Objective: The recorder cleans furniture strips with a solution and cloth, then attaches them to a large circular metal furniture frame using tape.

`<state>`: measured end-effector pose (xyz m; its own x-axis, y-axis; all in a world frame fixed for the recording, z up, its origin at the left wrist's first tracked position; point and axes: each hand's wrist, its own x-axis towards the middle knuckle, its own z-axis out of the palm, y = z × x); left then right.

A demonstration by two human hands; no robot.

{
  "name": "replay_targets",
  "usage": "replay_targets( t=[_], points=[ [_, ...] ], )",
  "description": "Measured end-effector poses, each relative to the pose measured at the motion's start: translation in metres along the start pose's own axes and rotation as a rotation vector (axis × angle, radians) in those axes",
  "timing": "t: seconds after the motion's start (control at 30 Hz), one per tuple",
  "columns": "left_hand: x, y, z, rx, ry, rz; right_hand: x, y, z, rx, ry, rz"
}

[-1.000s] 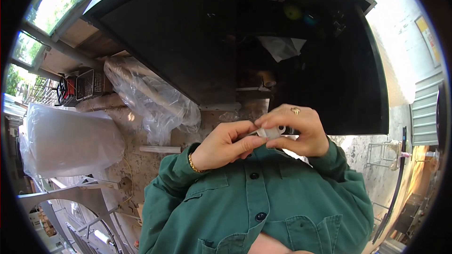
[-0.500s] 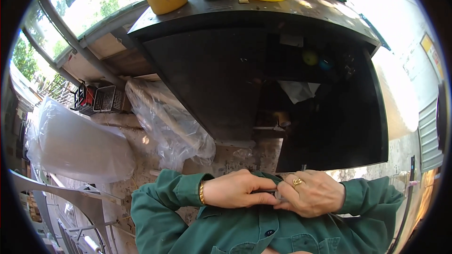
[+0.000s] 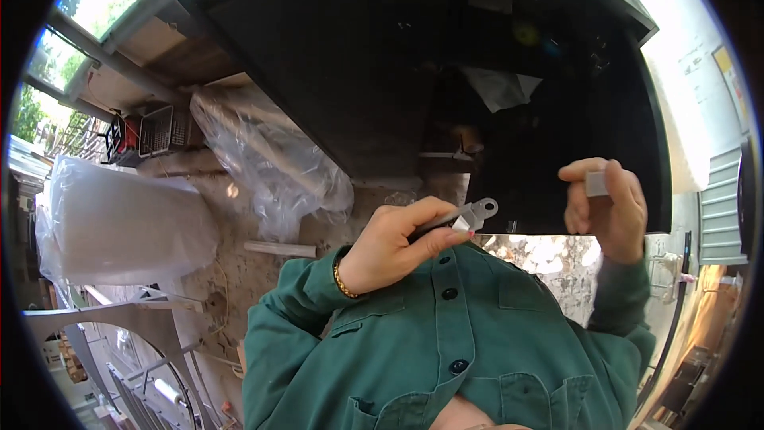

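My left hand (image 3: 395,240) is closed around a grey tool (image 3: 471,212) with a rounded end and a hole through it. A small white piece (image 3: 461,224) shows beneath the tool, by my thumb; its kind I cannot make out. Farther right, my right hand (image 3: 617,207) is raised in front of the black cabinet's (image 3: 573,151) dark panel. Its thumb and fingers pinch a small, pale, square piece (image 3: 596,184). The hand is slightly blurred, and the two hands are well apart.
Crumpled clear plastic wrap (image 3: 274,155) lies left of the cabinet. A large wrapped white roll (image 3: 131,219) stands farther left, with a dark crate (image 3: 163,129) behind it. Grey metal frames (image 3: 151,334) fill the lower left. White paper (image 3: 500,89) lies inside the cabinet.
My hands have separated: the right has moved away to the right and up with the pale piece, the left keeps the grey tool. The view has tilted down, hiding most of the cabinet top.
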<state>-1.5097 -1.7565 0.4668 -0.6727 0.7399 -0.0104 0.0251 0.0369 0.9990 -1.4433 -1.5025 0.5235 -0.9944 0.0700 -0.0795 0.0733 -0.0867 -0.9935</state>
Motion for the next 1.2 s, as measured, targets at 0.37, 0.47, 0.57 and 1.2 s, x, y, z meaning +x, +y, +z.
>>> replay_targets(
  t=[0.37, 0.47, 0.57, 1.2],
  points=[
    [0.016, -0.012, -0.009, 0.109, 0.061, -0.112, 0.042, 0.104, 0.023, 0.696, -0.142, 0.312],
    [0.020, -0.014, -0.012, 0.227, 0.056, -0.134, 0.045, 0.098, 0.029, 0.609, -0.091, 0.341],
    [0.025, -0.007, -0.016, 0.486, 0.007, -0.105, 0.047, 0.104, 0.033, 0.489, -0.115, 0.328],
    [0.051, 0.000, -0.023, 1.307, -0.246, -0.179, 0.051, 0.167, 0.035, 0.481, -0.251, 0.433]
  ],
)
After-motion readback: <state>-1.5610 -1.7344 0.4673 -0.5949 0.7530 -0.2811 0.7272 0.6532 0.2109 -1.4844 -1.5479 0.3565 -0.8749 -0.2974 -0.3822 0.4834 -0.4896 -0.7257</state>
